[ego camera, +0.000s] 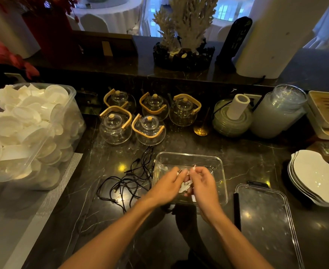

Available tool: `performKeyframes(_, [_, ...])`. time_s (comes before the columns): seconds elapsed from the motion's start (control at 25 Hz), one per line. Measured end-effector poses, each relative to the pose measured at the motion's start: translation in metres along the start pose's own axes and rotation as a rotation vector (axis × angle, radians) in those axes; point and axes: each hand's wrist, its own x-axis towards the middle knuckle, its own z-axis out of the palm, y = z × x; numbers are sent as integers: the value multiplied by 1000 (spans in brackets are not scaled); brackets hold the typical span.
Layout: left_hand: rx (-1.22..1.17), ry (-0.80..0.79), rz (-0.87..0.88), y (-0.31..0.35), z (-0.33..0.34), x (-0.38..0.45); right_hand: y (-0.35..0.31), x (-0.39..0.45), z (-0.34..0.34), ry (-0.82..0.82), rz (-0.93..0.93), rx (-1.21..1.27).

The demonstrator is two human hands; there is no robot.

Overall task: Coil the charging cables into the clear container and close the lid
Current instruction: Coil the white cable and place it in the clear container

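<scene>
Head view: the task looks early. Both hands work above the clear container (188, 160) at counter centre. The left hand (166, 188) and right hand (203, 188) each have their grip pinched on a white cable (185, 186), apparently part-coiled between them and not yet laid inside. A tangle of black cables (128, 183) lies loose on the dark counter (256, 160) at the container's nine o'clock. The lid (264, 220) rests apart at four o'clock, so closing remains.

white cable (185, 186) mostly hidden between hands, perhaps coiled
</scene>
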Motion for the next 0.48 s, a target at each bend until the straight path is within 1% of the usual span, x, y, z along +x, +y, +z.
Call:
performKeyframes(0.04, [-14,-18,14,-1,-2,0,-1,1,-2,-9,111,97])
performKeyframes(0.12, [-74,-90,17,-2,-11,3,-1,4,-10,-91,212,111])
performKeyframes(0.2, [-168,-216,-65,-6,-23,11,-1,8,-17,-163,218,56])
performKeyframes(0.28, [-216,-320,-154,-12,-33,22,0,12,-21,-184,220,24])
performKeyframes(0.4, [-59,-424,-178,-15,-37,33,4,17,-22,-210,223,-58])
performKeyframes(0.44, [-34,-428,-190,-13,-35,35,6,18,-22,-213,214,-98])
performKeyframes(0.48, [-39,-390,-208,-12,-34,37,8,19,-22,-209,201,-120])
